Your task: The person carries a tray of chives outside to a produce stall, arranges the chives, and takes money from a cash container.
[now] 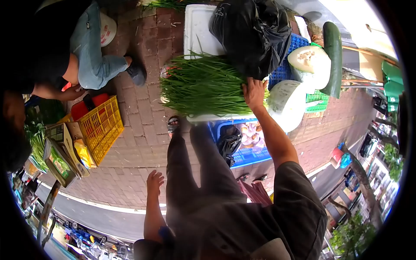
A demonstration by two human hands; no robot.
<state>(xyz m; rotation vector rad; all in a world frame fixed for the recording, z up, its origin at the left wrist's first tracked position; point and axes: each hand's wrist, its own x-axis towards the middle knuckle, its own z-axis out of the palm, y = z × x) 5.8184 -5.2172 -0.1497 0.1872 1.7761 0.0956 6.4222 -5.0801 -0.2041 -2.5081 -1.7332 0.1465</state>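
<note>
My right hand (255, 93) reaches forward with its fingers apart, lying at the right end of a big heap of green garlic chives (203, 84). Its fingertips meet the lower edge of a black plastic bag (253, 34), where contact is partly hidden. The chives lie across a white foam box (197, 26). Down by my side, my left hand (155, 181) hangs with loosely curled fingers and holds nothing. To the right of my right hand stand a cut winter melon (287, 104) and another cut melon piece (308, 65), with a long dark green gourd (332, 60) beyond.
A blue crate (240, 162) by my legs holds pinkish bulbs and a black bag. Blue and green baskets (318, 102) sit under the melons. At left, a person in jeans (97, 56) is near a yellow crate (104, 130). Brick paving (138, 147) surrounds the goods.
</note>
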